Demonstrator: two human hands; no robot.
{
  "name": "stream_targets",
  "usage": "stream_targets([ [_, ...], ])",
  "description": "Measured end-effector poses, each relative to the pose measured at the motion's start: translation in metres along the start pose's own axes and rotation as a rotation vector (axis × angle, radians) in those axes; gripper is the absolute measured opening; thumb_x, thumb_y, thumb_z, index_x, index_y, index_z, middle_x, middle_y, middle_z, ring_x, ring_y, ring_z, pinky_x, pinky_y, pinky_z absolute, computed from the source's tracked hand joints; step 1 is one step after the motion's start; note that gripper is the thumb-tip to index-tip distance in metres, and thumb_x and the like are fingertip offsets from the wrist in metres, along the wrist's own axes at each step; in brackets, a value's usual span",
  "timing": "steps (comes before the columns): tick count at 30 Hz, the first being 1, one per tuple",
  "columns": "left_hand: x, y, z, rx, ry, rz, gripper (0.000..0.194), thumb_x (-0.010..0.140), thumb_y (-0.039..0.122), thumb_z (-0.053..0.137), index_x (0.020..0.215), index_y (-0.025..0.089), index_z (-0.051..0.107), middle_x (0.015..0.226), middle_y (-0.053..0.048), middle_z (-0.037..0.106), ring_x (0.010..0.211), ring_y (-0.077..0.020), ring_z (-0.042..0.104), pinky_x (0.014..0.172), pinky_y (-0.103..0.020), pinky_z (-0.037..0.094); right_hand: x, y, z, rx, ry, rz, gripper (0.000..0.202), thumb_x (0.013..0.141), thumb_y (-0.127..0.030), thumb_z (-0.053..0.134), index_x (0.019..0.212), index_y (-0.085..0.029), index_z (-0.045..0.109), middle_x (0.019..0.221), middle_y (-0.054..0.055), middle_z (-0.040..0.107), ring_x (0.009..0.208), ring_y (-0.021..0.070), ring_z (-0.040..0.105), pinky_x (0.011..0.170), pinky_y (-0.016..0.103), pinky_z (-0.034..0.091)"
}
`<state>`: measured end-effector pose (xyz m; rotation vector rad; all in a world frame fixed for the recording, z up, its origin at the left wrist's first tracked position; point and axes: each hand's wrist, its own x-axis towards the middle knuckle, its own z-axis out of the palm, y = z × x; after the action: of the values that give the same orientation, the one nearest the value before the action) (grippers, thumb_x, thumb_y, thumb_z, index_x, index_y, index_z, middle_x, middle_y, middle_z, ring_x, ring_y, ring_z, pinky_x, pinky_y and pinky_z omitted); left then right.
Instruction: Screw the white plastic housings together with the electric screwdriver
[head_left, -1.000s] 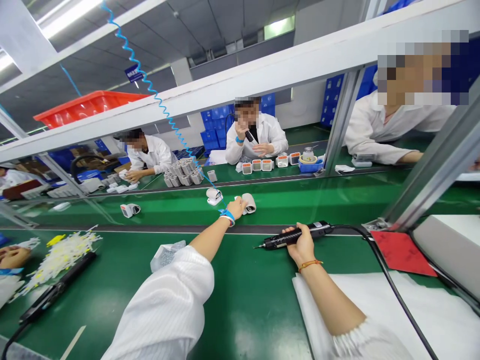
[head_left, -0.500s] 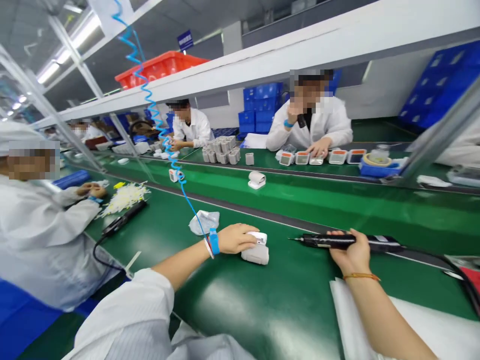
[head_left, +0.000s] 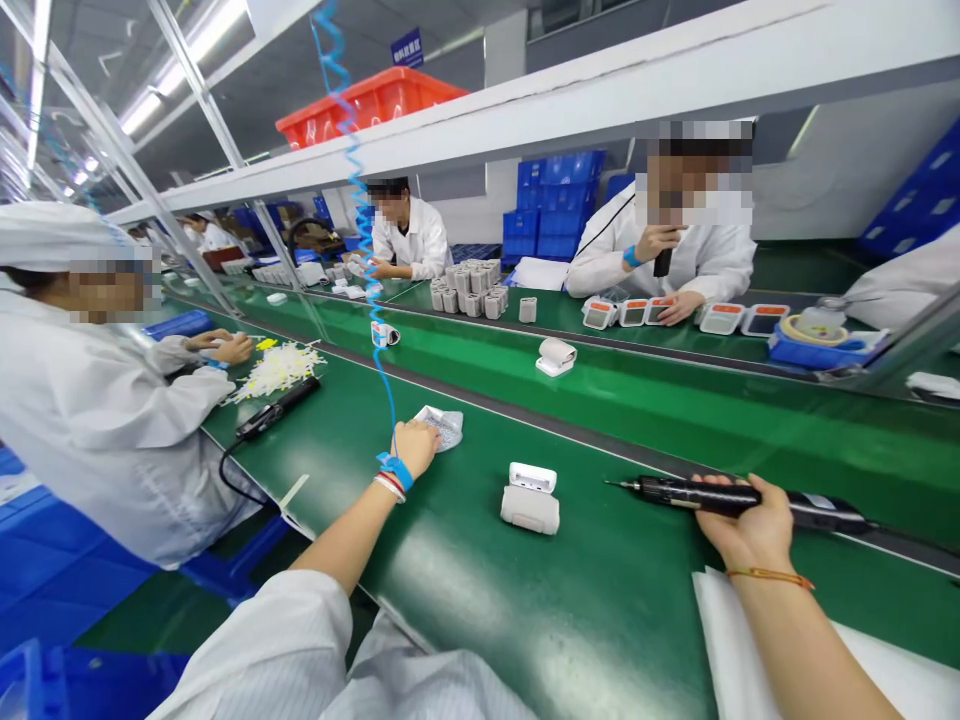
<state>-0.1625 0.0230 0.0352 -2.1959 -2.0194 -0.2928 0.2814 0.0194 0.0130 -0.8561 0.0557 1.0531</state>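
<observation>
My right hand point(head_left: 750, 520) is wrapped around a black electric screwdriver point(head_left: 697, 494), held level with its bit pointing left. At the mouth of a small clear plastic bag point(head_left: 448, 428) is my left hand point(head_left: 417, 447), its fingers curled and the tips partly hidden in the bag. Small contents show through the plastic, too fine to name. Between my hands, on the green bench, lies a grey fabric cuff point(head_left: 530, 508). A white plastic housing point(head_left: 533, 478) sits right behind the cuff, touching it, with no hand on either.
A blue coiled cord point(head_left: 365, 220) hangs down to my left wristband. On the green conveyor point(head_left: 480, 370) stands another cuffed unit point(head_left: 556, 357). A co-worker at left sits by a white pile point(head_left: 277, 370) and another screwdriver point(head_left: 277, 408). White sheets point(head_left: 739, 640) lie beneath my right forearm.
My left hand has let go of the white housing and moved left to the plastic bag. The right hand still holds the screwdriver. The whole view has shifted slightly.
</observation>
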Motion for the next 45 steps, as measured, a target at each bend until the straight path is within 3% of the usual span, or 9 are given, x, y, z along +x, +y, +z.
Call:
stream_targets([
  [5, 0.004, 0.001, 0.003, 0.001, 0.011, -0.025, 0.025, 0.086, 0.027, 0.044, 0.075, 0.015, 0.063, 0.085, -0.011, 0.064, 0.090, -0.0252, 0.056, 0.083, -0.038, 0.037, 0.001, 0.002, -0.003, -0.009, -0.010, 0.003, 0.010, 0.073, -0.017, 0.044, 0.065, -0.018, 0.038, 0.061, -0.004, 0.039, 0.052, 0.0093, 0.048, 0.057, 0.030, 0.053],
  [10, 0.004, -0.006, -0.004, -0.046, 0.076, -0.012, 0.023, 0.089, 0.026, 0.040, 0.085, 0.014, 0.059, 0.087, -0.013, 0.062, 0.089, -0.0250, 0.056, 0.081, -0.037, 0.039, -0.001, 0.000, -0.002, -0.007, 0.000, 0.008, 0.009, 0.074, -0.017, 0.043, 0.066, -0.017, 0.038, 0.060, -0.004, 0.038, 0.050, 0.0089, 0.047, 0.057, 0.029, 0.053],
  [13, 0.005, 0.003, -0.009, -0.099, 0.128, 0.006, 0.026, 0.091, 0.027, 0.034, 0.091, 0.014, 0.057, 0.090, -0.012, 0.061, 0.089, -0.0217, 0.055, 0.082, -0.034, 0.041, -0.005, 0.000, 0.000, 0.005, 0.002, 0.015, 0.009, 0.074, -0.017, 0.042, 0.066, -0.018, 0.038, 0.058, -0.004, 0.038, 0.049, 0.0090, 0.046, 0.055, 0.029, 0.052],
  [16, 0.011, 0.035, -0.006, -0.356, 0.107, 0.165, 0.020, 0.089, 0.026, 0.040, 0.090, 0.018, 0.057, 0.089, -0.006, 0.061, 0.086, -0.0168, 0.056, 0.082, -0.029, 0.042, -0.010, 0.002, 0.003, 0.014, -0.001, 0.036, 0.010, 0.074, -0.017, 0.042, 0.065, -0.018, 0.037, 0.057, -0.005, 0.038, 0.049, 0.0091, 0.046, 0.054, 0.028, 0.052],
  [19, 0.026, 0.082, 0.009, -0.669, 0.008, 0.319, 0.011, 0.082, 0.022, 0.048, 0.082, 0.018, 0.059, 0.083, -0.003, 0.062, 0.078, -0.0143, 0.057, 0.077, -0.026, 0.044, -0.017, 0.006, 0.005, 0.021, -0.008, 0.057, 0.011, 0.074, -0.017, 0.043, 0.065, -0.018, 0.037, 0.057, -0.005, 0.039, 0.049, 0.0094, 0.046, 0.054, 0.027, 0.051],
  [23, 0.050, 0.141, 0.037, -0.777, -0.101, 0.366, 0.008, 0.079, 0.018, 0.052, 0.075, 0.017, 0.059, 0.073, 0.000, 0.064, 0.065, -0.0104, 0.057, 0.064, -0.021, 0.045, -0.022, 0.007, 0.005, 0.047, -0.005, 0.047, 0.009, 0.073, -0.018, 0.045, 0.067, -0.018, 0.038, 0.057, -0.005, 0.040, 0.050, 0.0093, 0.047, 0.053, 0.026, 0.051],
  [27, 0.057, 0.172, 0.053, -0.832, -0.238, 0.477, 0.008, 0.075, 0.021, 0.061, 0.069, 0.017, 0.057, 0.064, 0.003, 0.063, 0.060, -0.0095, 0.057, 0.059, -0.019, 0.044, -0.023, 0.009, 0.006, 0.081, 0.022, 0.034, 0.010, 0.073, -0.019, 0.047, 0.068, -0.018, 0.038, 0.057, -0.005, 0.041, 0.050, 0.0091, 0.048, 0.054, 0.025, 0.051],
  [34, 0.047, 0.182, 0.052, -0.837, -0.363, 0.616, 0.019, 0.077, 0.019, 0.062, 0.094, 0.019, 0.056, 0.075, 0.002, 0.068, 0.065, -0.0099, 0.060, 0.067, -0.021, 0.045, -0.030, 0.024, 0.012, 0.099, 0.004, 0.086, 0.013, 0.070, -0.021, 0.052, 0.070, -0.019, 0.039, 0.060, -0.004, 0.043, 0.053, 0.0095, 0.050, 0.058, 0.026, 0.052],
  [45, 0.047, 0.182, 0.053, -0.553, -0.197, 0.792, 0.010, 0.081, 0.024, 0.060, 0.089, 0.017, 0.059, 0.080, -0.002, 0.065, 0.080, -0.0140, 0.060, 0.077, -0.025, 0.046, -0.036, 0.029, 0.013, 0.084, -0.007, 0.067, 0.014, 0.068, -0.022, 0.053, 0.070, -0.018, 0.040, 0.059, -0.005, 0.043, 0.053, 0.0087, 0.049, 0.059, 0.026, 0.051],
])
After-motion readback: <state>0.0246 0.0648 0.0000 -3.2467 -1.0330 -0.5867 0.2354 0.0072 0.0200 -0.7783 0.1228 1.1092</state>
